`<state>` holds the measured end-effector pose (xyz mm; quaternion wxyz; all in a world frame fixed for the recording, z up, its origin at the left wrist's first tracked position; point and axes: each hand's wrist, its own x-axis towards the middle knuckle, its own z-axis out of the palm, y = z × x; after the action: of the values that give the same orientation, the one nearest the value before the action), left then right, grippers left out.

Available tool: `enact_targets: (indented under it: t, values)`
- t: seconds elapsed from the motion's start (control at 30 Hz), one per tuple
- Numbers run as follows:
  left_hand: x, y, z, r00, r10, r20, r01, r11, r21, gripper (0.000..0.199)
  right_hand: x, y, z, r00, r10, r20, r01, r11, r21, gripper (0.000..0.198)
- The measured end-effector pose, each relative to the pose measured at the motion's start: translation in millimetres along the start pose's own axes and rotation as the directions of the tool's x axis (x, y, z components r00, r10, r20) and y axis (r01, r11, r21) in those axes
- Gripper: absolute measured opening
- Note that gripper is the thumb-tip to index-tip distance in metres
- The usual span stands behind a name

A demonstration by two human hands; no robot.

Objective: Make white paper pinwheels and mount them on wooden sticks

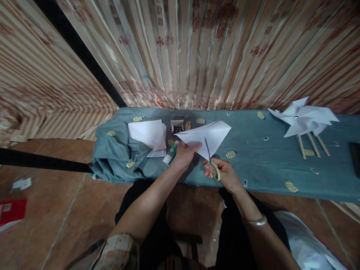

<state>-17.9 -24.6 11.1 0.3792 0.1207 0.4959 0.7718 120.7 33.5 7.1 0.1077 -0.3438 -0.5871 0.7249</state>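
Note:
My left hand (187, 153) grips a square sheet of white paper (216, 133) near its left corner, the thumb lying on top. In my right hand (225, 173) is a pair of scissors (216, 171) with light green handles. A dark blade lies over the paper, pointing inward from the corner nearest me. Whether the blades are parted is too small to tell. Just left of my left hand lies a green and white glue tube (170, 152). Behind it stands a small open box (177, 126) with dark little pieces inside, and short wooden sticks (188, 125) beside it.
A stack of white paper (147, 135) lies on the left of the cloth-covered table (253, 157). Several white paper pinwheels (298, 116) on wooden sticks lie at the right. A dark object (354, 157) sits at the right edge. Pleated curtains (182, 56) hang behind the table.

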Motion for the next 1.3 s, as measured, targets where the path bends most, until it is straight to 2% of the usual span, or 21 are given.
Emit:
enact_targets:
  t: [0.2, 0.63, 1.3]
  values:
    - [-1, 1, 1, 1.000, 0.017, 0.001, -0.017, 1.000, 0.010, 0.023, 0, 2, -1, 1.000, -0.017, -0.003, 0.017, 1.000, -0.021, 0.046]
    - [-2, -4, -1, 1.000, -0.023, 0.011, 0.023, 0.999, 0.026, 0.027, 0, 6, -5, 0.999, -0.045, 0.011, 0.046, 0.998, -0.051, 0.045]
    - [-4, -3, 0, 1.000, -0.023, -0.011, 0.024, 0.999, 0.043, 0.025, -1, -4, 1, 1.000, -0.026, -0.009, 0.025, 0.999, -0.037, 0.045]
